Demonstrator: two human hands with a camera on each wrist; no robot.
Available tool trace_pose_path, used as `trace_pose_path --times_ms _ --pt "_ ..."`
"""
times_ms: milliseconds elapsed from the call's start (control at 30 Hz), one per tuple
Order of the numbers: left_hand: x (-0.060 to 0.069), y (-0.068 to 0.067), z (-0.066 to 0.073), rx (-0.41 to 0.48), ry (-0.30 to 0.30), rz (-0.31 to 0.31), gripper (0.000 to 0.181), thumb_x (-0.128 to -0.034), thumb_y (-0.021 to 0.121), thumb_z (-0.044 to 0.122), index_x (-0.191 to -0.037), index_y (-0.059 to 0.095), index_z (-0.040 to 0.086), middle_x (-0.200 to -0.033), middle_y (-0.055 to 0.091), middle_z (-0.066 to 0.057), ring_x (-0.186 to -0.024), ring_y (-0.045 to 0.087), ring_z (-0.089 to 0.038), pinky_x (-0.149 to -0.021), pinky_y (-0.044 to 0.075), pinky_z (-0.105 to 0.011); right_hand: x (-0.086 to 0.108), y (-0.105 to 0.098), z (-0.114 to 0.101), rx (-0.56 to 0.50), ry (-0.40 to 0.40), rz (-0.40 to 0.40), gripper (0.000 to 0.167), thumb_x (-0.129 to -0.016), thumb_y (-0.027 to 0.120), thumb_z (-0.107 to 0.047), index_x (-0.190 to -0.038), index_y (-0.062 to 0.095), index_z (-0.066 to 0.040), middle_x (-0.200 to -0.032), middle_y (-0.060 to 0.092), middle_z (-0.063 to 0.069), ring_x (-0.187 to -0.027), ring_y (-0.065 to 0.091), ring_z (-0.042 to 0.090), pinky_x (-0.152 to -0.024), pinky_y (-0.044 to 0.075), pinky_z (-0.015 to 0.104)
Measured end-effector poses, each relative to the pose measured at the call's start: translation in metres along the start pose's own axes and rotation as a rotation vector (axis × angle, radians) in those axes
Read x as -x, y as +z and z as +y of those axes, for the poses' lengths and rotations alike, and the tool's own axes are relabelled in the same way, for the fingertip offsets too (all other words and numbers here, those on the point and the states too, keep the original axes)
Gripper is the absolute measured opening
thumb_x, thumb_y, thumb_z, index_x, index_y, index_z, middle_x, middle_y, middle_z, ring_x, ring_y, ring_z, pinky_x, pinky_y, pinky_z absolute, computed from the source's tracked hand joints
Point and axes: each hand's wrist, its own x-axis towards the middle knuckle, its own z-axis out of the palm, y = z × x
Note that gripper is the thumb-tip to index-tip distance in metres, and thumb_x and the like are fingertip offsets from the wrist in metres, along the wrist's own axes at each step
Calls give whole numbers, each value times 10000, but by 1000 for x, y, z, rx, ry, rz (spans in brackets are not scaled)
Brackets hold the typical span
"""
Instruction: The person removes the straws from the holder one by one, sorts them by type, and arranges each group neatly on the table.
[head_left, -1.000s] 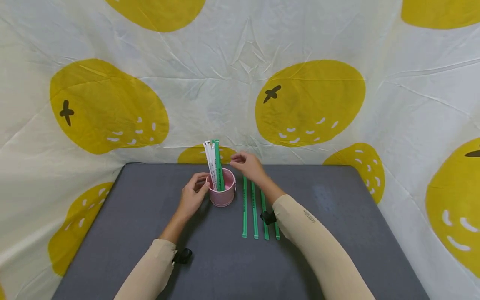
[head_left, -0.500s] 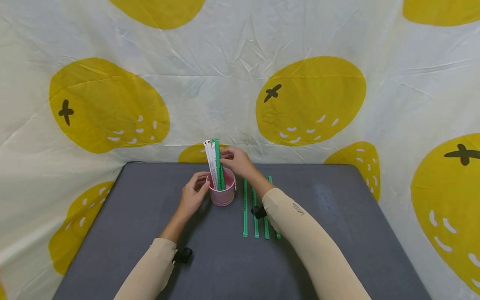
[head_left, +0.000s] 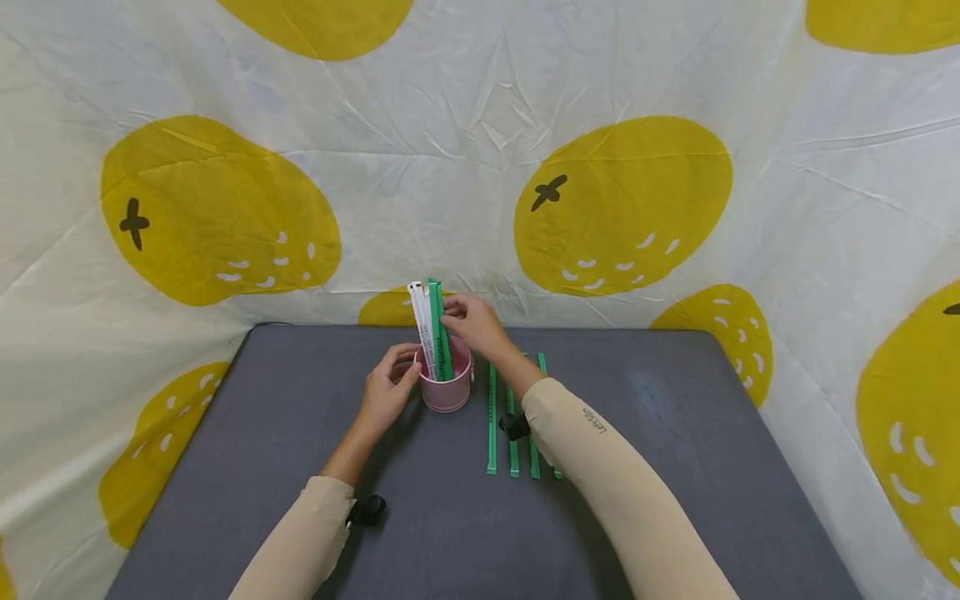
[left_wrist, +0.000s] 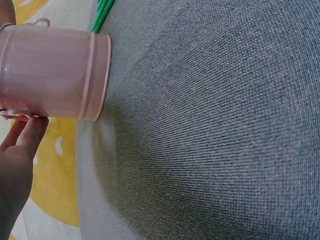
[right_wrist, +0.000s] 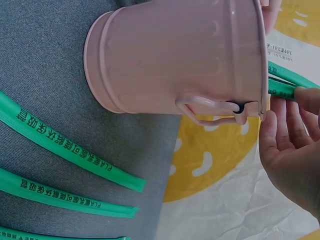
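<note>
A small pink metal bucket (head_left: 446, 395) stands upright on the table, holding several paper-wrapped straws. White-wrapped straws (head_left: 422, 329) lean at its left, with green-wrapped straws (head_left: 439, 342) beside them. My left hand (head_left: 384, 392) holds the bucket's left side near the rim; in the left wrist view its fingers (left_wrist: 31, 132) touch the wall by a handle lug. Above the right rim, my right hand (head_left: 474, 323) pinches a green straw (right_wrist: 281, 88) between thumb and fingers. Whether it grips more than one is hard to tell. The straws' lower ends are hidden inside the bucket.
Right of the bucket, several more green-wrapped straws (head_left: 492, 425) lie side by side on the dark grey table (head_left: 300, 417), partly covered by my right forearm. A white cloth with yellow fruit prints (head_left: 420, 208) hangs behind the table's back edge.
My right hand has moved left from beside the bucket to the green straws standing in it. Those straws have shifted slightly. My left hand stays at the bucket.
</note>
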Motion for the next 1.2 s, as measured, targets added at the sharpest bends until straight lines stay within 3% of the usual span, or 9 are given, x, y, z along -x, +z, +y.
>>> trace_pose_path --times_ms 100,233,300,333,400,533,833,1200 --pt "0 1 -1 21 -3 2 355 -1004 636 26 -1343 583 -66 -1301 644 -309 -1153 671 -474 -1007 520 -561 0 -2 -1 1 -14 16 248 -975 693 -85 -1208 703 3 -1110 748 177 -1049 712 306 -948 573 402" --pt "-4 3 -21 25 5 27 332 -1005 652 63 -1331 613 21 -1293 667 -247 -1143 686 -436 -986 559 -339 -1 -4 -3 -3 -4 27 223 -973 698 -91 -1165 700 22 -1114 739 187 -1051 707 314 -952 566 398" --pt "-6 4 -31 17 13 39 324 -1003 660 74 -1325 625 57 -1290 677 -219 -1137 695 -414 -969 560 -309 -1 -4 -4 -3 7 31 218 -974 700 -102 -1152 698 23 -1118 737 187 -1047 705 314 -946 567 398" --pt "-7 5 -36 10 16 43 324 -1003 665 82 -1324 628 73 -1290 681 -207 -1134 700 -400 -965 560 -302 0 -4 -5 0 13 32 216 -976 701 -110 -1149 696 20 -1119 736 185 -1044 703 311 -942 568 397" --pt "-7 5 -37 11 8 39 339 -1005 658 69 -1340 619 51 -1308 668 -234 -1150 688 -422 -1001 551 -442 0 -5 -6 8 21 34 218 -979 704 -124 -1148 694 12 -1121 734 177 -1039 699 305 -936 570 398" --pt "-7 5 -34 12 2 25 359 -1010 636 39 -1359 587 -27 -1326 635 -301 -1166 663 -476 -1022 494 -606 2 -6 -6 16 22 30 229 -979 704 -132 -1160 692 8 -1121 731 175 -1036 695 304 -940 569 404" --pt "1 1 0 22 33 -2 372 -1014 638 61 -1341 564 -100 -1306 611 -368 -1151 661 -492 -1010 499 -620 1 -6 -1 3 -8 40 225 -979 683 -95 -1173 679 21 -1087 714 182 -1041 694 304 -949 562 391" --pt "-1 2 -4 14 24 2 374 -1014 652 95 -1341 580 -72 -1301 629 -338 -1158 654 -500 -1028 494 -616 1 -12 -10 4 29 68 207 -1001 669 -149 -1165 671 -23 -1095 715 148 -1008 682 285 -857 579 386"
